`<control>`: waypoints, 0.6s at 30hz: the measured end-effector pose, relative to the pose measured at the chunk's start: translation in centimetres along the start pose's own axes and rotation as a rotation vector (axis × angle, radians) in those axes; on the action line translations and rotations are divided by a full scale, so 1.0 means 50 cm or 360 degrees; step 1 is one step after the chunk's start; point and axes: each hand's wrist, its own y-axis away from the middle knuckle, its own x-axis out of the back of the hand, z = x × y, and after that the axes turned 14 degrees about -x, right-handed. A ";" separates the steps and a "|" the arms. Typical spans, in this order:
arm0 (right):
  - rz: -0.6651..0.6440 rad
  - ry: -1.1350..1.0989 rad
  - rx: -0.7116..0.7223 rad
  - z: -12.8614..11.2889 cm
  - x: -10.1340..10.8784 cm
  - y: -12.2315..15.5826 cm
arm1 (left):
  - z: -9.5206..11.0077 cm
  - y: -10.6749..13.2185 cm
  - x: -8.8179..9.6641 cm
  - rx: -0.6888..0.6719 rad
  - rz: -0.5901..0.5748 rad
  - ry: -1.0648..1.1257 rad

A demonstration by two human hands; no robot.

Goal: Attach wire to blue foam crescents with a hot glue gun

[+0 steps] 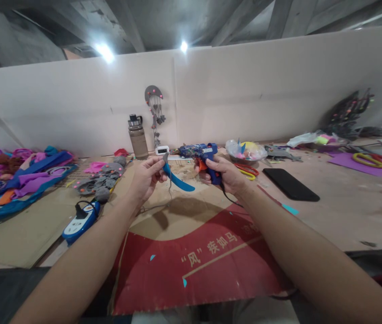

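Note:
My left hand [146,177] is closed in a pinch on a curved blue felt strip [179,181] with a small grey piece at its top end. My right hand [222,173] is wrapped round the handle of a blue hot glue gun [207,155], whose nozzle points left toward the strip. Its black cord trails down past my wrist. Both hands hover over a brown and red cardboard sheet [191,252] on the table.
A blue-white power strip [81,220] lies at the left, near grey felt cutouts [101,182] and piles of coloured felt [22,177]. A water bottle [137,137], a bowl of scraps [246,153], a black phone [290,184] and scissors [378,160] sit further back and right.

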 end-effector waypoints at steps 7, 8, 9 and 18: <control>0.0042 -0.0001 -0.0021 0.000 0.001 0.000 | 0.002 0.003 -0.005 0.0031 -0.0087 -0.0032; 0.0055 -0.0005 -0.0024 -0.001 0.001 0.000 | 0.002 0.003 -0.004 0.0040 -0.0099 -0.0032; 0.0063 -0.0008 -0.0025 -0.001 0.001 0.000 | 0.002 0.003 -0.004 0.0048 -0.0109 -0.0027; 0.0040 0.0029 -0.0014 -0.001 0.004 -0.001 | 0.003 0.000 0.003 0.0071 -0.0047 0.0056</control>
